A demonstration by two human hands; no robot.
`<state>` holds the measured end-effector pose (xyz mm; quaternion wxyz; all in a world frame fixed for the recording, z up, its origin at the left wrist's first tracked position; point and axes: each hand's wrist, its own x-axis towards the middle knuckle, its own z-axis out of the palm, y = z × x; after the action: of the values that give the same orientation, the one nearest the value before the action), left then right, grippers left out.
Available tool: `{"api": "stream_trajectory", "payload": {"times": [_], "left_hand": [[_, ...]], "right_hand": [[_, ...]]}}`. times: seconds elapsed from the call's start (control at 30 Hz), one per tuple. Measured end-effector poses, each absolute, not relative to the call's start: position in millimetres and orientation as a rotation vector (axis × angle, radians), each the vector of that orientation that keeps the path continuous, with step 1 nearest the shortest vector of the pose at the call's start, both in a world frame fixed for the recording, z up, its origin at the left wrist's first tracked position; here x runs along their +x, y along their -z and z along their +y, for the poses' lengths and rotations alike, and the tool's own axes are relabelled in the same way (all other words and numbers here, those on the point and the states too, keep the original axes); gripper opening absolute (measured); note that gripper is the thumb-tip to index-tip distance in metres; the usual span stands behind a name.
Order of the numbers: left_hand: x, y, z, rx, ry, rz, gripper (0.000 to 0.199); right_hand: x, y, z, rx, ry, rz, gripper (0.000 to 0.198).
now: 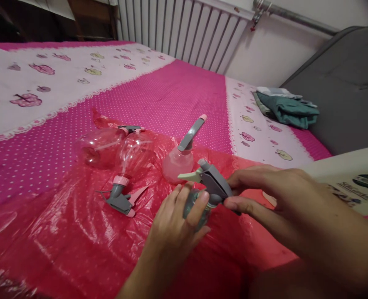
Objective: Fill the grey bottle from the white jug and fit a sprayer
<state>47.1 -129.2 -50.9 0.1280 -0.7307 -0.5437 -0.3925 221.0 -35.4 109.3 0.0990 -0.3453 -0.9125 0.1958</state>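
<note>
My left hand (180, 211) is wrapped round the clear greenish body of a spray bottle (191, 205), mostly hidden by my fingers. My right hand (265, 191) pinches the back of the grey trigger spray head (215, 180), which has a pale green trigger and sits at the bottle's neck. Whether the head is fully seated I cannot tell. Just beyond stands an upright pink-tinted spray bottle (177, 164) with a grey and pink head. Left of my hands, a clear spray bottle (135, 153) lies on its side, its pink-collared head towards me. Another clear spray bottle (101, 143) lies beside it.
Crumpled red plastic sheeting (77, 216) lies under the bottles on a pink and white bedspread (171, 91). Folded clothes (286, 108) sit at right by a grey headboard (342, 83). A cream printed bag (352, 178) is near my right arm. A radiator (184, 29) stands behind.
</note>
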Motion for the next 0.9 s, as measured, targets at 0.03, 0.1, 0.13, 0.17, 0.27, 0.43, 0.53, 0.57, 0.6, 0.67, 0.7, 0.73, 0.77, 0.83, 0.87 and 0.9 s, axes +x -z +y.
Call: {"api": "stream_trajectory", "payload": {"times": [0.03,0.1,0.13,0.17,0.27,0.43,0.53,0.57,0.6,0.67,0.7,0.73,0.77,0.83,0.87,0.9], "left_hand": [[47,51,-129,-2.13,1.142,-1.577,0.048],[46,52,-129,-2.145,1.156,-1.581,0.045],[46,52,-130,-2.15,1.173,-1.585,0.044],[46,52,-130,-2.155,1.192,-1.589,0.044],[46,52,-131,-2.175,1.238,-1.595,0.046],[42,48,-132,-2.262,1.36,-1.605,0.055],[36,47,-131,-2.365,1.427,-1.569,0.059],[34,47,-131,-2.414,1.431,-1.58,0.06],[32,46,-132,-2.464,1.43,-1.61,0.061],[29,46,-132,-2.547,1.435,-1.671,0.064],[28,46,-132,-2.57,1.449,-1.669,0.066],[27,45,-133,-2.576,1.466,-1.651,0.068],[26,45,-133,-2.57,1.483,-1.627,0.07],[26,45,-133,-2.552,1.506,-1.586,0.07],[26,46,-132,-2.548,1.509,-1.575,0.069],[26,46,-132,-2.544,1.513,-1.564,0.068]], "right_hand": [[220,-110,-35,-1.027,-0.61,-2.691,0.019],[220,-111,-34,-1.047,-0.694,-2.685,0.014],[220,-111,-34,-1.057,-0.736,-2.679,0.011],[221,-112,-33,-1.056,-0.771,-2.669,0.009],[226,-112,-31,-0.957,-0.813,-2.646,0.005],[229,-109,-27,-0.676,-0.623,-2.657,0.057],[217,-108,-22,-0.522,-0.824,-2.595,0.07],[212,-108,-20,-0.463,-0.915,-2.568,0.063],[206,-107,-17,-0.398,-0.989,-2.535,0.054],[197,-103,-13,-0.304,-1.079,-2.483,0.033],[194,-102,-11,-0.282,-1.105,-2.471,0.024],[193,-100,-9,-0.267,-1.123,-2.468,0.018],[194,-100,-7,-0.267,-1.133,-2.472,0.016],[198,-100,-5,-0.271,-1.141,-2.495,0.021],[201,-101,-4,-0.265,-1.143,-2.517,0.024],[205,-103,-3,-0.26,-1.141,-2.542,0.028]]}}
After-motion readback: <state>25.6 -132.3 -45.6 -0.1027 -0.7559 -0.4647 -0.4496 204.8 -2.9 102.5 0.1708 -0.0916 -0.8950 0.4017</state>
